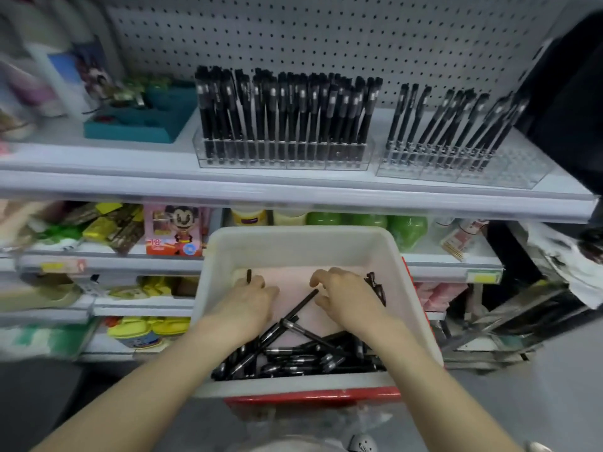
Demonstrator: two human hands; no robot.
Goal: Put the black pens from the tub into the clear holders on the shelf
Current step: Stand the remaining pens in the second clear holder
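Inspector: Black pens (293, 357) lie piled at the near end of the tub (293, 243). Left hand (251, 300) fingers curl round one; right hand (347, 300) grips a bundle
Clerk: Risk?
Inspector: The loose bundle may slip on lifting; leaning pens in the right holder (509, 172) could topple

A white pegboard (293, 34) backed the shelf (293, 190) on the far side. A teal tray (137, 125) sat at its left. Lower shelves (107, 264) held blurred, colourful goods, perhaps toys. Grey floor (554, 402) showed near right, below a dark panel (567, 102) at far right.
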